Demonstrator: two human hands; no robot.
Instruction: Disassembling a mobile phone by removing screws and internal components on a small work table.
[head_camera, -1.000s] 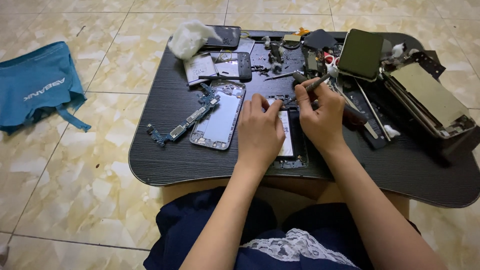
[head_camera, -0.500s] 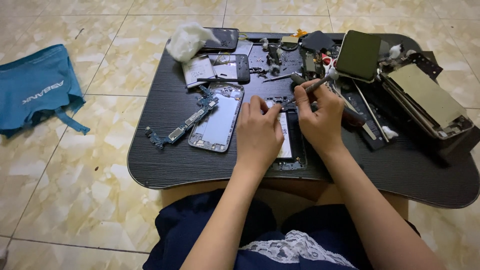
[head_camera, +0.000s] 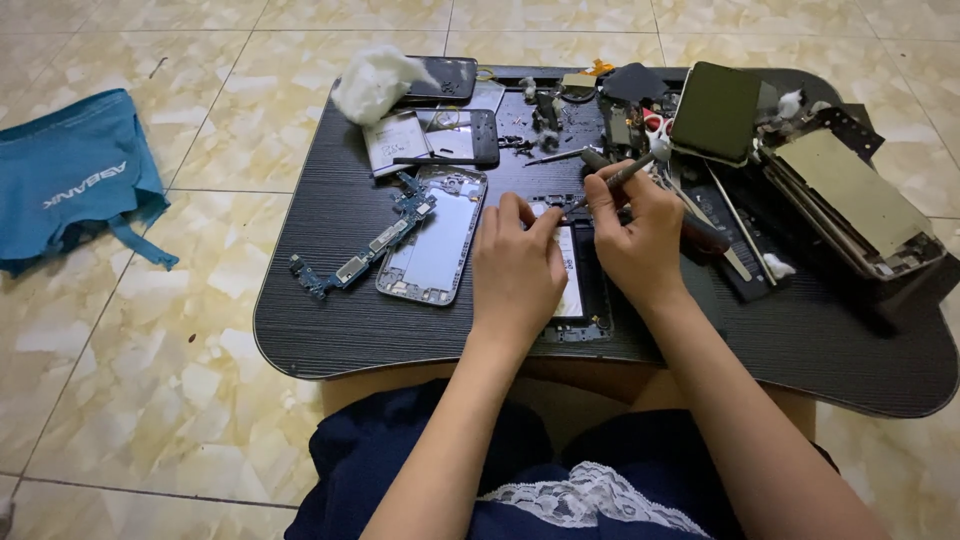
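An opened phone (head_camera: 578, 290) lies flat on a low black table (head_camera: 330, 320) in front of me. My left hand (head_camera: 515, 270) rests on it, fingers pressing its upper end. My right hand (head_camera: 635, 235) grips a thin screwdriver (head_camera: 612, 182), its tip down at the phone's top edge beside my left fingertips. Most of the phone is hidden under both hands.
A silver phone back frame (head_camera: 435, 240) and a blue circuit board (head_camera: 360, 255) lie left of my hands. Other phones, parts, tools and cotton wads (head_camera: 375, 80) crowd the table's far side. A dark phone (head_camera: 715, 110) and an opened device (head_camera: 855, 200) sit right. Blue cloth (head_camera: 75, 180) lies on the tiled floor.
Both hands stay on the opened phone with only slight shifts. The view has tilted a little, so the table sits marginally lower in frame.
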